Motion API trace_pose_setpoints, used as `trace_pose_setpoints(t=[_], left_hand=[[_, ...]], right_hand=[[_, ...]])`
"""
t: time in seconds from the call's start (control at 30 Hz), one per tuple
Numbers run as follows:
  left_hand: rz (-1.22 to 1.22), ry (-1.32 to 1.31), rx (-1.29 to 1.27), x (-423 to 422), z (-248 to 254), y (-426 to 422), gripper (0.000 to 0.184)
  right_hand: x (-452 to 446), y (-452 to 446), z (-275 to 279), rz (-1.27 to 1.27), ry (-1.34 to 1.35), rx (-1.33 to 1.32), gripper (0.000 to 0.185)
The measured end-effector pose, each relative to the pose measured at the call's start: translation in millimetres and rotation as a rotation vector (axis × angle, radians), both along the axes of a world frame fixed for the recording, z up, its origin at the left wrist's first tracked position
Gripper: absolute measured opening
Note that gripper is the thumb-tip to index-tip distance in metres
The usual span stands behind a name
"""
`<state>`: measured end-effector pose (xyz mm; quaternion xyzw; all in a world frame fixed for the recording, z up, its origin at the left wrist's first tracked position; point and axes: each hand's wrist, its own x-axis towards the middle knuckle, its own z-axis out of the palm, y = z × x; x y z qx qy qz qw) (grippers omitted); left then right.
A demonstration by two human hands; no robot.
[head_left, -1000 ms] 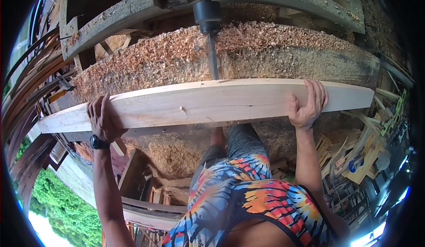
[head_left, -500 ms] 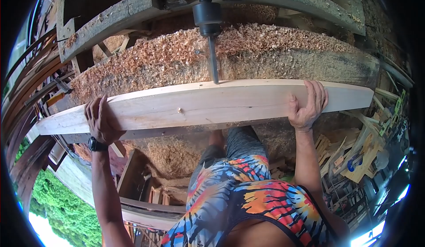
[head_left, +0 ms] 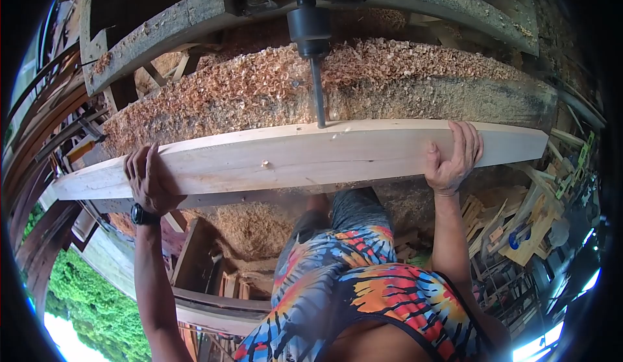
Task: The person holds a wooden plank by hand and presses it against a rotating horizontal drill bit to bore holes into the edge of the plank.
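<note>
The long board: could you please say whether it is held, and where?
The left hand holds the board toward its left end, the right hand toward its right, fingers at the far edge.

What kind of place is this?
It looks like a woodworking shop. A drill points down at a long board, curly shavings are heaped behind it, and wood scraps lie off to one side.

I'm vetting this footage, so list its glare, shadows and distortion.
Head view: wide-lens bending, the board looking bowed, black corners; head view: white glare at lower left and lower right; head view: soft shadow on the board beside the left hand.
</note>
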<state>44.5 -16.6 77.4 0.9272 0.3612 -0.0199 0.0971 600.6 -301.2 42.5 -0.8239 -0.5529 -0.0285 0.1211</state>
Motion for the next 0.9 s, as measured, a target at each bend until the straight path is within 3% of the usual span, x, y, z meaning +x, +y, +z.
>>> trace_pose_setpoints(t=[0.9], left_hand=[[-0.024,-0.032,-0.008,-2.8,-4.2,7.8,0.122]], right_hand=[[-0.6,1.7,-0.3,-0.004,0.005,0.006,0.063]])
